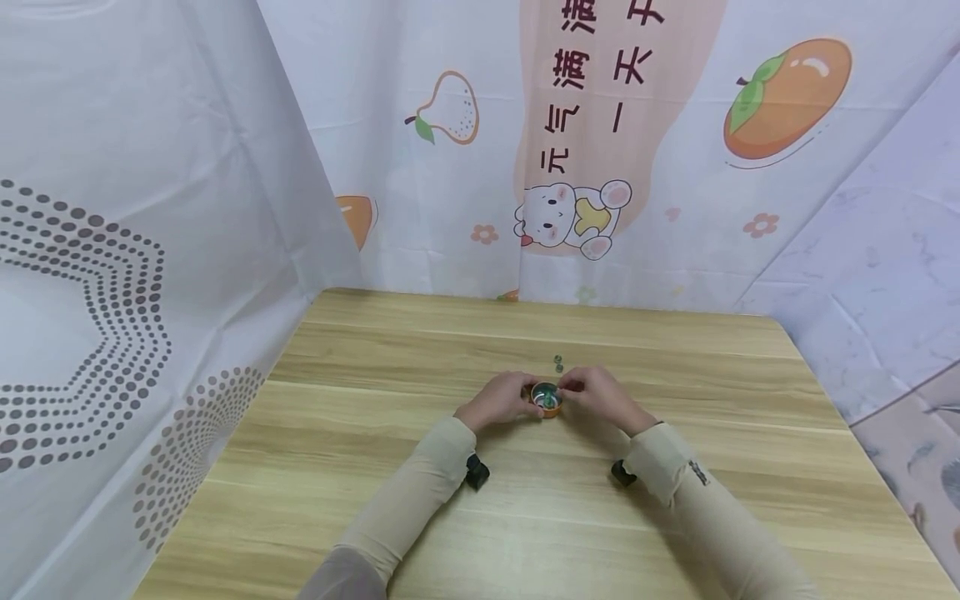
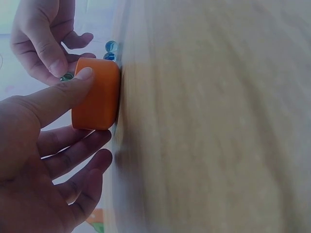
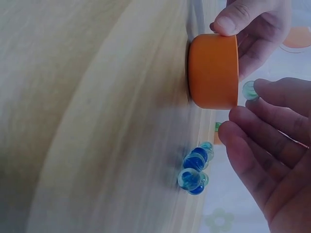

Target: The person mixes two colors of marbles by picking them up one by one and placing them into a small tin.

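Observation:
A small orange bowl (image 1: 547,410) with a shiny inside stands upright on the table, and something green shows in it in the head view. My left hand (image 1: 501,400) holds the bowl from the left, thumb and fingers on opposite sides of its wall (image 2: 99,99). At the right of the rim, my right hand (image 1: 602,395) pinches a clear green glass marble (image 3: 250,91) between thumb and finger, just above the bowl's opening. Beyond the bowl a little group of blue and clear marbles (image 3: 194,167) lies on the table; the head view shows them as small dark balls (image 1: 558,360).
The wood-grain table (image 1: 420,333) reaches back to a printed curtain (image 1: 465,192) with fruit pictures. Another patterned curtain (image 1: 187,208) hangs along the left side. Black wrist straps (image 1: 477,472) sit at both cuffs.

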Demonstrator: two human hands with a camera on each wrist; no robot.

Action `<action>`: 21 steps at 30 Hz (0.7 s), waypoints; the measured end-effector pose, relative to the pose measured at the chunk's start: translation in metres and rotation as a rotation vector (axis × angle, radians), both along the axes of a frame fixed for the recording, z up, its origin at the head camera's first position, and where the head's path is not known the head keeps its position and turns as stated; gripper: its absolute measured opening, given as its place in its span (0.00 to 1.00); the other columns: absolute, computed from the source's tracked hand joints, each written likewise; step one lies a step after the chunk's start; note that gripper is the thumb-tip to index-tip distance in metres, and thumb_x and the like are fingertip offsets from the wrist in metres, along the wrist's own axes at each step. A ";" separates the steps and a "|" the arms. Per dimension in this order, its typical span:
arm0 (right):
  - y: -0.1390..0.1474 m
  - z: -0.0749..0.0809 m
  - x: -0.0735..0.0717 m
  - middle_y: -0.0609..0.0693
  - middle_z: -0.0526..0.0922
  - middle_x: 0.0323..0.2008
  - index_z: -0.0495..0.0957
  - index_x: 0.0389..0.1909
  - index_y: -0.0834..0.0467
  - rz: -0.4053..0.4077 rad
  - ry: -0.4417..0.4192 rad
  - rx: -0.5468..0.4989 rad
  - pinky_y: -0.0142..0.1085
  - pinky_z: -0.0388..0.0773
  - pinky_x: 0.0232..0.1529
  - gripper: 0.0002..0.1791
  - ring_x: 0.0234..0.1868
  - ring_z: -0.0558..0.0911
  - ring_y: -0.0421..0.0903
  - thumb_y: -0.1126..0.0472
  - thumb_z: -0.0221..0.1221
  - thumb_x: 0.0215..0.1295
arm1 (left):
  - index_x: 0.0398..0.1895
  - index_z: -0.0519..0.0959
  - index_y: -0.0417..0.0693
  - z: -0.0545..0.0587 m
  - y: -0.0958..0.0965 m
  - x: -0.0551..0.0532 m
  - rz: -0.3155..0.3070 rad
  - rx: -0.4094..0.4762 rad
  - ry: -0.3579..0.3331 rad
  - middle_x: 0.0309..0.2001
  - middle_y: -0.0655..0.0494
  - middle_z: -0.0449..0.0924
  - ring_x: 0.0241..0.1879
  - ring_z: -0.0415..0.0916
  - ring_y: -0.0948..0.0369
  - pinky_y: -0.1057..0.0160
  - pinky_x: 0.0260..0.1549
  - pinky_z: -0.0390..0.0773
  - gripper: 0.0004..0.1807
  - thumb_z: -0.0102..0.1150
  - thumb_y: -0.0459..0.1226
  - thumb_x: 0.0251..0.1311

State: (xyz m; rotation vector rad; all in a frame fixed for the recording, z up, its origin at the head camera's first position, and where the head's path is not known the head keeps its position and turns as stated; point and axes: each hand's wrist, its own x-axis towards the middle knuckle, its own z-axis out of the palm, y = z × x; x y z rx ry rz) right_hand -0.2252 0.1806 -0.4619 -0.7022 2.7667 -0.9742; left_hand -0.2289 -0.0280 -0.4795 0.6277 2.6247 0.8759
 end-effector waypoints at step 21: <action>-0.001 -0.003 0.002 0.53 0.87 0.31 0.85 0.37 0.64 0.000 -0.011 0.001 0.35 0.80 0.35 0.06 0.32 0.82 0.42 0.66 0.63 0.62 | 0.60 0.77 0.49 -0.001 -0.001 0.001 -0.012 -0.014 0.033 0.45 0.60 0.82 0.42 0.76 0.66 0.67 0.44 0.75 0.29 0.71 0.44 0.54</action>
